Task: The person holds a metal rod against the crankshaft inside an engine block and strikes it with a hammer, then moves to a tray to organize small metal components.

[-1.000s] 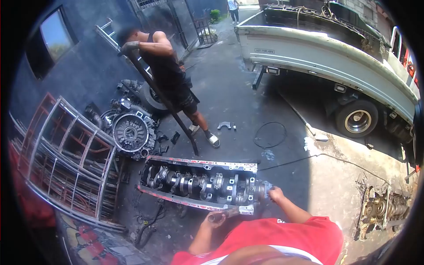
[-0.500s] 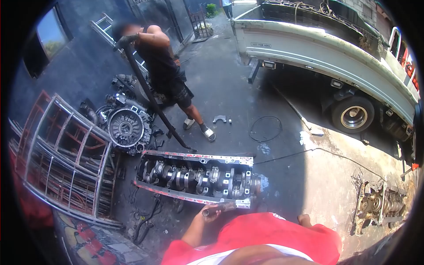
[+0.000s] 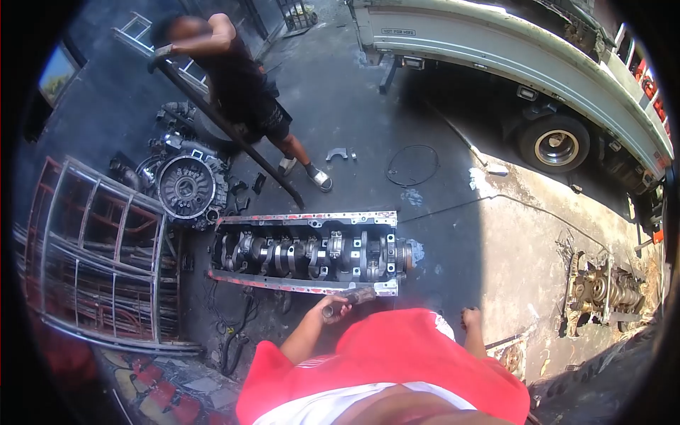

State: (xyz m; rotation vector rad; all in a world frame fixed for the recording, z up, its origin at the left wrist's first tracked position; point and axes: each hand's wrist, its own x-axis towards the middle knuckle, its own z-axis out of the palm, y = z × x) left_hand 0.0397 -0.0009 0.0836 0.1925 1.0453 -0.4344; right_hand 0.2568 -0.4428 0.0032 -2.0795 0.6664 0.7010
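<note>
Closest to us are the red shorts (image 3: 386, 347). With twelve o'clock straight ahead, our left hand (image 3: 338, 309) is at eleven, fingers wrapped around a pipe-like metal piece (image 3: 361, 295). The piece overlaps the block's near rail; we cannot tell whether they touch. At two o'clock our right hand (image 3: 469, 317) has its fingers curled, and we cannot tell whether it holds anything. Just past the left hand, at eleven, lies the engine block (image 3: 304, 219), with the crankshaft (image 3: 290, 257) inside. Between two and three o'clock sits a cast metal assembly (image 3: 602, 289); at ten lean metal frames (image 3: 88, 244). Farther off, near eleven, a co-worker (image 3: 244, 88) holds a long bar (image 3: 230, 134) slanting down toward the block's far rail. Near one o'clock stands a truck (image 3: 489, 42).
</note>
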